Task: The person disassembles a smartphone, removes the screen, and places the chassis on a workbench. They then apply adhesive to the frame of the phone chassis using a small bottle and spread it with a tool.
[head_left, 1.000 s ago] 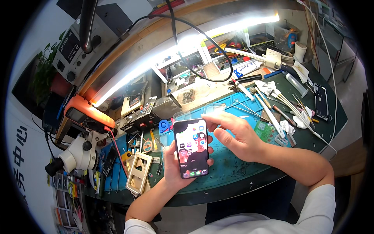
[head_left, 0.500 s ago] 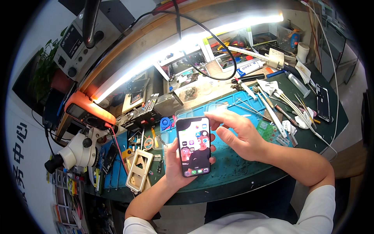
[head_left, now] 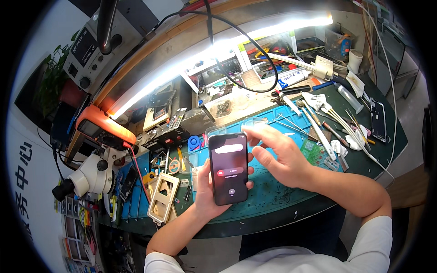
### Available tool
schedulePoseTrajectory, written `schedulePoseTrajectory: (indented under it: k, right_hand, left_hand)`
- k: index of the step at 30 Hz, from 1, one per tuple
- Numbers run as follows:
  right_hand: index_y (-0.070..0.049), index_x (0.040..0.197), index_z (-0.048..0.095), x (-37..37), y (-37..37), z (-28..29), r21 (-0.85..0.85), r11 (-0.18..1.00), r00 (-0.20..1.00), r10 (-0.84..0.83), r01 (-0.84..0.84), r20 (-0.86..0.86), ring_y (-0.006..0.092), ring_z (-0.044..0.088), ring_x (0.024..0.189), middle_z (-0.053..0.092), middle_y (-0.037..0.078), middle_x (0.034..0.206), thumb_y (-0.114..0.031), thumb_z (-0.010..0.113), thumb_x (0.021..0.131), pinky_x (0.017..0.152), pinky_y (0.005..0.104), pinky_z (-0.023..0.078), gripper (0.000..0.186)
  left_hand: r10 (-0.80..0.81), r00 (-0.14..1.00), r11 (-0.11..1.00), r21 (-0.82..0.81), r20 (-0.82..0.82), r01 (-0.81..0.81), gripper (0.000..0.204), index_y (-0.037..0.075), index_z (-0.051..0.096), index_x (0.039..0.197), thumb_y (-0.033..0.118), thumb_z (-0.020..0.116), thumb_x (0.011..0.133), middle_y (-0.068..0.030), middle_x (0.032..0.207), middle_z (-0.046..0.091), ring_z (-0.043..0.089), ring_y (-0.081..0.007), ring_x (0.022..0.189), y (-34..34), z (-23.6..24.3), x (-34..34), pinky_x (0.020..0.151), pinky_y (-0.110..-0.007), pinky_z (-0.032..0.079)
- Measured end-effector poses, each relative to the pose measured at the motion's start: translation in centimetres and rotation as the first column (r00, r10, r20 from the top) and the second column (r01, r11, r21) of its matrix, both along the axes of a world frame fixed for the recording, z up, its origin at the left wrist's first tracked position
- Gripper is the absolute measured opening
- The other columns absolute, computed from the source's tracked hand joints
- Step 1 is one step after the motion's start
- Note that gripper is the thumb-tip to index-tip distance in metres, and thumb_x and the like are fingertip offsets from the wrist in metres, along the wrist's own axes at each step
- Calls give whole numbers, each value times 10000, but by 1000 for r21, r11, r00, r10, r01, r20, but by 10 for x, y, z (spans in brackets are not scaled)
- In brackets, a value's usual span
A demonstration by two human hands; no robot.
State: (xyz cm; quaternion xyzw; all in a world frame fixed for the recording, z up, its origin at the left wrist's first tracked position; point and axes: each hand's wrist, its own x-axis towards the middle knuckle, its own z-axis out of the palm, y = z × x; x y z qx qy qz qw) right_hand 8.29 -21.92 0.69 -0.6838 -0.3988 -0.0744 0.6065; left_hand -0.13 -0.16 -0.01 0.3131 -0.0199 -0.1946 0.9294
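Phone check: your left hand point(head_left: 207, 193) grips a black rectangular smartphone point(head_left: 228, 168) from below and behind, fingers wrapped round its right edge, thumb on the left edge. Phone sits upright in front of you, long axis running near to far, lit dark screen facing you, above the teal work mat point(head_left: 273, 191) on the counter point(head_left: 382, 150). Your right hand point(head_left: 277, 157) is just right of the phone, open and holding nothing, fingers loosely curled, thumb tip close to the phone's right edge, forefinger stretched toward its far top corner. So the phone lies left of the right hand, and that hand is the free one nearest the screen. Left of the left hand: a beige metal phone frame jig point(head_left: 164, 198) lying flat, and a white stereo microscope point(head_left: 93, 175) farther left. Far right: a second dark phone point(head_left: 378, 120) flat on the counter, well apart.
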Motion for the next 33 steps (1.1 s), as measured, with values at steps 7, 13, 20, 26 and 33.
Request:
schedulePoseTrajectory:
  k: [7,13,20,26,33]
  right_hand:
    - [-165,1458,634,-8,2,3,-173,951,841,-130,256,525,400,460,1326,470,199,1503,-358,755,943,1138,501,403,563]
    - [-183,1412,672,-11,4,5,-191,941,819,-129,279,560,386,446,1376,470,206,1504,-399,735,944,1125,501,417,519]
    - [-113,1377,687,-8,3,1,-228,910,801,-160,346,577,382,461,1355,469,197,1519,-434,735,942,1116,501,423,542]
    - [-33,1320,705,-2,1,-1,-281,854,795,-220,437,566,375,481,1329,517,187,1468,-411,732,951,1096,498,443,529]
    - [1,1305,692,-5,2,2,-306,858,813,-197,414,548,376,501,1314,538,183,1428,-388,736,956,1094,504,449,525]
  left_hand:
    - [43,997,938,345,-58,-21,825,185,395,1603,784,333,1038,-92,1517,559,603,-235,1337,-5,-2,-11,1110,-476,525]
    - [49,997,927,374,-62,-22,872,182,343,1634,806,324,1025,-96,1558,531,586,-239,1375,-10,4,-12,1137,-472,523]
    - [59,995,937,348,-74,-30,842,165,392,1615,780,303,1047,-101,1568,527,595,-235,1353,-3,2,-10,1108,-459,530]
    - [120,987,981,136,111,-135,779,152,318,1663,687,233,1103,-89,1650,436,554,-219,1355,-4,2,-6,1146,-426,485]
    - [159,984,953,247,81,-175,727,160,329,1654,632,348,1101,-54,1657,427,533,-205,1380,-8,5,-9,1165,-431,468]
